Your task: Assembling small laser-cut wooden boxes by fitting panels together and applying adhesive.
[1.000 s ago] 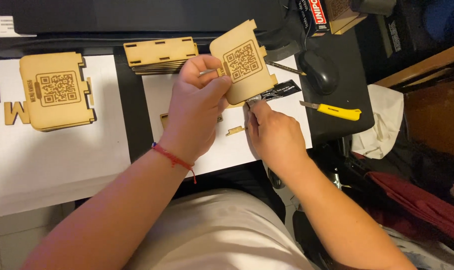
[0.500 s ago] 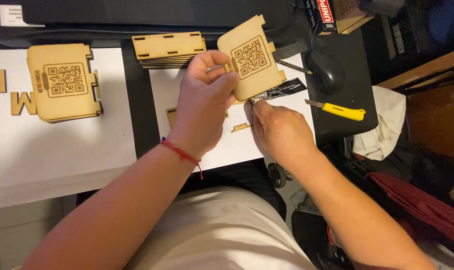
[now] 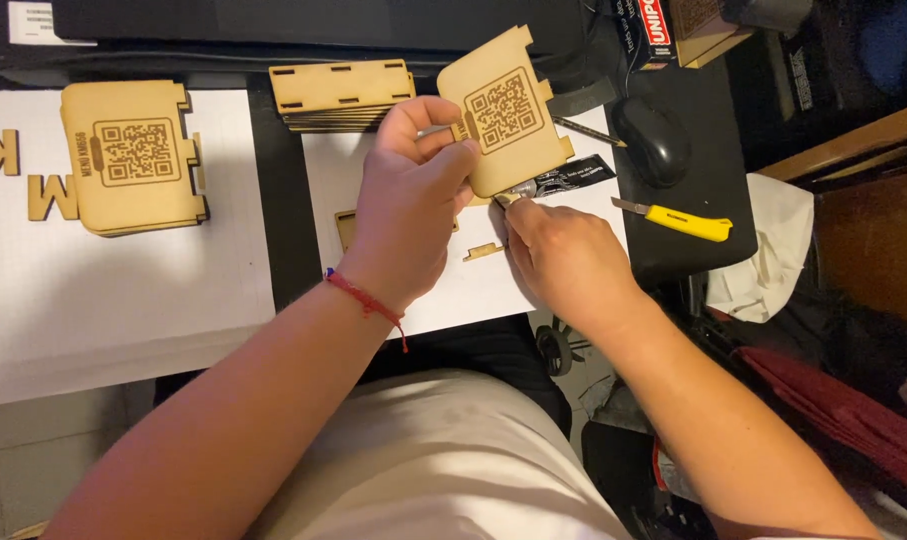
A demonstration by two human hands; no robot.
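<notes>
My left hand (image 3: 413, 200) grips a flat wooden panel (image 3: 503, 110) with notched edges and an engraved square code pattern, holding it tilted above the white sheet (image 3: 473, 290). My right hand (image 3: 563, 255) sits just below the panel's lower edge and pinches the tip of a small black tube (image 3: 573, 177), pressed against that edge. A thin red cord circles my left wrist. Two small wooden pieces (image 3: 483, 251) lie on the sheet between my hands, partly hidden.
A stack of similar engraved panels (image 3: 133, 160) lies at left beside wooden letters (image 3: 51, 195). Slotted wooden strips (image 3: 338, 90) are stacked at the top. A yellow utility knife (image 3: 678, 218) and a black mouse (image 3: 653, 140) rest on the dark mat at right.
The camera view has shifted slightly. My hands keep the same grip; the panel and tube stay together at the panel's lower edge.
</notes>
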